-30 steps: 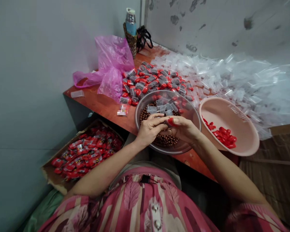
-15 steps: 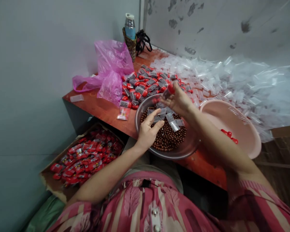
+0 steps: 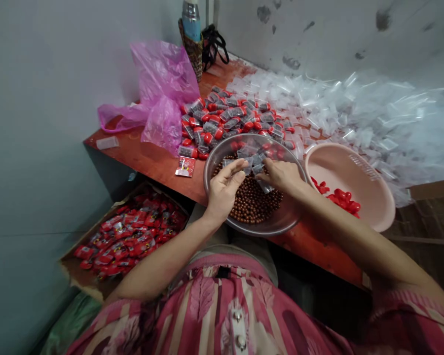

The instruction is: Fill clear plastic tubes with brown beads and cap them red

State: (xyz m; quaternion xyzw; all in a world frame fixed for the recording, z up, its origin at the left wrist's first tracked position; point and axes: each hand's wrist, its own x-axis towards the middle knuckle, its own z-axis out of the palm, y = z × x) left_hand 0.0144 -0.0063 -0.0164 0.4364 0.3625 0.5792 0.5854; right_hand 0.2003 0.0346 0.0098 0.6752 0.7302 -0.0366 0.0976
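A grey metal bowl (image 3: 296,224) holds many small round brown balls (image 3: 253,204) and several clear plastic tubes. Over the bowl's left side, my left hand (image 3: 224,192) has thumb and forefinger drawn together at a clear plastic tube (image 3: 247,166). Inside the bowl on the right, my right hand (image 3: 283,176) points its curled fingers down onto another clear tube (image 3: 265,186); the fingertips are partly hidden. Behind the bowl lies a heap of filled clear tubes with red caps (image 3: 222,118).
A pink basin (image 3: 383,207) with red caps (image 3: 342,199) stands right of the bowl. Empty clear tubes (image 3: 373,118) are heaped at the back right. A pink plastic bag (image 3: 163,88), red packet (image 3: 185,166) and flask (image 3: 191,22) lie left; a carton of red packets (image 3: 129,239) sits below.
My right hand has let go of a red-capped tube and come down into the bowl among the clear tubes. My left hand stays over the bowl, its thumb closer to the forefinger.
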